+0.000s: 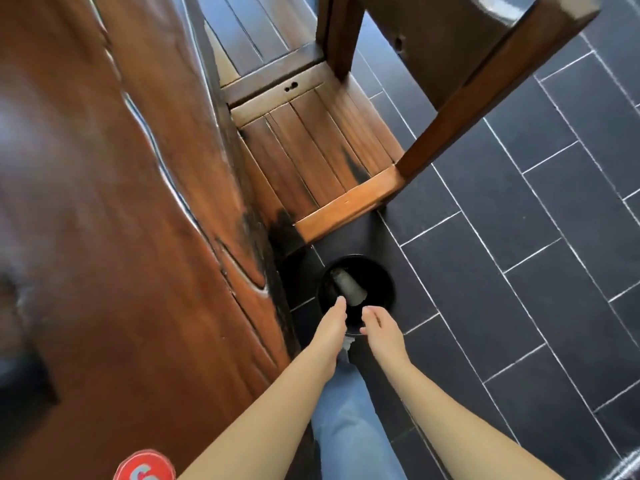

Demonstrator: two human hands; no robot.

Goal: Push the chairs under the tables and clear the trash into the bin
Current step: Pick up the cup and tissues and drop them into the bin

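Head view: left hand point(331, 323) fingers straight and together, right hand point(381, 323) loosely curled, both empty, over near rim of bin point(386, 277). Pose suits dropping trash. Grey cup-like trash point(349, 286) inside bin, just beyond fingertips. Chair point(311, 150) farther ahead, seat partly under bench point(121, 202) at left. Red round item point(145, 467) on bench, behind left hand.

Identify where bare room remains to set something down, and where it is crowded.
Free: the wooden table top left of the chair, and the tiled floor right of the bin. Crowded: the gap between table edge, chair and bin, where the left hand and right hand hover over the rim.
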